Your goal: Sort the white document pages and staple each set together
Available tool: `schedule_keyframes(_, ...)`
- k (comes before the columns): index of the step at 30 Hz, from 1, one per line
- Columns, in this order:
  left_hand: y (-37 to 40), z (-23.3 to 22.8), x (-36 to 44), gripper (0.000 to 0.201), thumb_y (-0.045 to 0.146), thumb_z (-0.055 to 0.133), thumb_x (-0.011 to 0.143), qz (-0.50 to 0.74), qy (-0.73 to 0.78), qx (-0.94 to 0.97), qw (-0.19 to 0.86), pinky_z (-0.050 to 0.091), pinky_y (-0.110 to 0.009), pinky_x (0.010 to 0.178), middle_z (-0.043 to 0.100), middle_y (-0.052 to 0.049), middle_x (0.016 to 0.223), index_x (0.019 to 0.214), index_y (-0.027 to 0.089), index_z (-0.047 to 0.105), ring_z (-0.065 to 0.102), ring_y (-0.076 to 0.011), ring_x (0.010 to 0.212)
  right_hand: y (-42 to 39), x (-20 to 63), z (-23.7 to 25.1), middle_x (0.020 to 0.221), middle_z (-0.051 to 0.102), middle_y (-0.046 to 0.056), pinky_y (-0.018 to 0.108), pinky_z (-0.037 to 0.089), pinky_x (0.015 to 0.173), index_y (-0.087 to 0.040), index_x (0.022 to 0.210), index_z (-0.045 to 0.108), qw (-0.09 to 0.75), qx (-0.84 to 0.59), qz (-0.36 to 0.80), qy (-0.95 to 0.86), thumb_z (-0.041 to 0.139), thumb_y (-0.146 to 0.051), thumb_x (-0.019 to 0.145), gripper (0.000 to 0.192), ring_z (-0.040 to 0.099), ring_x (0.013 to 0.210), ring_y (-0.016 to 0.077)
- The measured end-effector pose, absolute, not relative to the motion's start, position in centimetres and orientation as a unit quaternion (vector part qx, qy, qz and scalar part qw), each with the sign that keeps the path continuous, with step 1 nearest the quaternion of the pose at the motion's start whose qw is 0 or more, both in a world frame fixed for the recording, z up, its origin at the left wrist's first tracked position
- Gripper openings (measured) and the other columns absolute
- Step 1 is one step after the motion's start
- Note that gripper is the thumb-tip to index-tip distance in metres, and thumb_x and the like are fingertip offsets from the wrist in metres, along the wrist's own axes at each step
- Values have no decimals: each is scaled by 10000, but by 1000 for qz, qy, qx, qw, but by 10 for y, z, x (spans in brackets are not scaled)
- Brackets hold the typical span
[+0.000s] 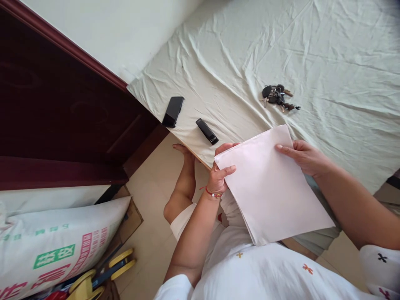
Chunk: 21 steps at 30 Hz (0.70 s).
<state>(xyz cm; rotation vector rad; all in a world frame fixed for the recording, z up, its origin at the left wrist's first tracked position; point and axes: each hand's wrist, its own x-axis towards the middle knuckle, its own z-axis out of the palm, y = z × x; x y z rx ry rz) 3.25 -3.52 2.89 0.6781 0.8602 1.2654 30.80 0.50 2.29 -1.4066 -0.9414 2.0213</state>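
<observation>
Over the near edge of the bed (328, 62), a stack of white paper (271, 187) is held between both hands, tilted with its far corner toward 12 o'clock. At the stack's 9 o'clock corner, the left hand (218, 175) pinches it, thumb lying on top and fingers curled behind the edge. At 2 o'clock, the right hand (304, 157) grips the far edge, thumb flat on the top sheet, fingers beneath. Both forearms angle inward from 6 and 4 o'clock. Beyond the paper on the sheet lie a bunch of keys (278, 96) at 12 o'clock, a black stapler (206, 131) and a black case (173, 111) toward 10 o'clock.
</observation>
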Motion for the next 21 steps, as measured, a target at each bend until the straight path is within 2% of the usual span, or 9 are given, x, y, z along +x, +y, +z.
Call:
schedule_keyframes(2, -35, 30, 32, 655, 273, 932, 657, 559, 379, 315, 667, 512, -477, 1167, 720, -46, 1419, 1264, 327, 694, 635, -323, 1380, 5, 309, 20, 848, 819, 97, 307, 639, 559, -208, 844, 811, 246, -509, 743, -359, 852, -643, 822, 437, 778, 672, 237)
schedule_keyframes(4, -35, 32, 32, 556, 312, 925, 686, 546, 394, 325, 664, 533, -460, 1136, 731, -52, 1392, 1204, 301, 721, 652, -328, 1352, 5, 311, 17, 859, 823, 90, 309, 645, 569, -218, 857, 811, 242, -505, 740, -372, 835, -645, 841, 428, 785, 685, 239)
schedule_keyframes(9, -38, 29, 33, 438, 526, 850, 795, 511, 448, 311, 665, 603, -435, 975, 784, -54, 1125, 1128, 272, 723, 743, -324, 1150, 5, 310, 15, 846, 823, 82, 297, 628, 527, -221, 865, 804, 263, -503, 732, -376, 837, -653, 837, 434, 783, 657, 238)
schedule_keyframes(12, -39, 25, 32, 459, 582, 810, 842, 515, 454, 304, 660, 598, -422, 992, 793, -57, 1129, 1175, 274, 738, 748, -310, 1148, 5, 308, 18, 830, 820, 79, 304, 640, 539, -223, 844, 801, 271, -502, 734, -367, 828, -664, 841, 441, 786, 660, 239)
schedule_keyframes(16, -39, 22, 28, 581, 553, 856, 828, 526, 483, 301, 632, 569, -395, 1047, 809, -60, 1156, 1322, 275, 730, 751, -281, 1160, 4, 308, 19, 822, 817, 81, 308, 636, 536, -213, 833, 801, 261, -509, 730, -373, 817, -690, 836, 477, 780, 653, 239)
schedule_keyframes(18, -39, 20, 29, 568, 559, 898, 775, 528, 501, 287, 622, 572, -393, 1041, 823, -68, 1087, 1218, 227, 773, 758, -286, 1145, 4, 308, 19, 819, 814, 81, 301, 625, 527, -210, 827, 798, 260, -513, 723, -383, 812, -699, 835, 489, 772, 645, 232)
schedule_keyframes(21, -41, 18, 32, 521, 615, 923, 701, 539, 524, 247, 612, 592, -398, 986, 816, -61, 895, 955, 181, 787, 777, -296, 1060, 3, 307, 18, 811, 806, 77, 294, 608, 519, -215, 845, 789, 261, -507, 717, -401, 793, -702, 851, 488, 761, 641, 226)
